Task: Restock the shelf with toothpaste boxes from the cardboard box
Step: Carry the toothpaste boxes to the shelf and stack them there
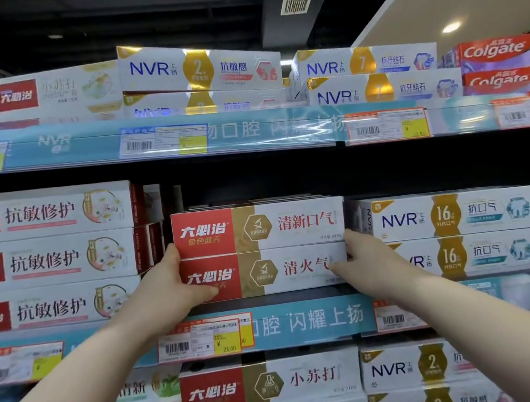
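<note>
Two red, gold and white toothpaste boxes are stacked in the middle shelf bay. My left hand (173,285) grips the left end of the lower toothpaste box (287,269), thumb on its red front, and its upper fingers touch the left end of the upper toothpaste box (260,226). My right hand (359,257) grips the lower box's right end, fingertips curled onto its white front. Both boxes lie flat on the shelf (312,319). The cardboard box is out of view.
Stacked white and red boxes (49,260) fill the bay to the left, and NVR boxes (450,231) sit tight on the right. Dark space remains above the upper box. The upper shelf (246,131) and the lower shelf hold more toothpaste boxes. Price tags (208,338) line the shelf edge.
</note>
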Tool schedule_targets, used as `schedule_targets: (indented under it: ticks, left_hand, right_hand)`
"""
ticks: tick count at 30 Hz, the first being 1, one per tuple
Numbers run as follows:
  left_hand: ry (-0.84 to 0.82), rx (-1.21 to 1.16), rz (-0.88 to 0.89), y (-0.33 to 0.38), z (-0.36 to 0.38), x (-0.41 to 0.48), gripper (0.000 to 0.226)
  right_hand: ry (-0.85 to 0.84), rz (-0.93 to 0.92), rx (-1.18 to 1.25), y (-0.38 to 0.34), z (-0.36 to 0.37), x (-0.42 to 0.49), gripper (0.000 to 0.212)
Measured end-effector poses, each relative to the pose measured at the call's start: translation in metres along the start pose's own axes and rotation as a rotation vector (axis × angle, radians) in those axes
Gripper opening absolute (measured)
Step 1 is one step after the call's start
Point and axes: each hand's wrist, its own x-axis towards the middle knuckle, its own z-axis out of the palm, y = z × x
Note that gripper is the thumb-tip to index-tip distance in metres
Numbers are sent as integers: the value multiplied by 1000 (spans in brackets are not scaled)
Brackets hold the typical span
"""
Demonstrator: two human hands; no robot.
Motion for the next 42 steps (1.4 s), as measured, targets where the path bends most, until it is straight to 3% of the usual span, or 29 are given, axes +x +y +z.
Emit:
schedule_targets:
  ticks: [27, 31, 38, 42]
  left_hand:
    - [97, 100, -61, 10, 11, 23, 74]
    - [114, 128, -67, 11, 12, 21, 67]
    - [177, 120, 106, 26, 20, -12, 71]
    - [386, 238, 114, 26, 28, -47, 62]
  right_hand:
    - [-51, 166, -55, -15, 7, 20, 43]
    - [-44, 149, -18, -15, 6, 18, 56]
    - [-12, -151, -45, -13, -5, -10, 76]
    - [35, -286, -107, -19, -8, -27, 74]
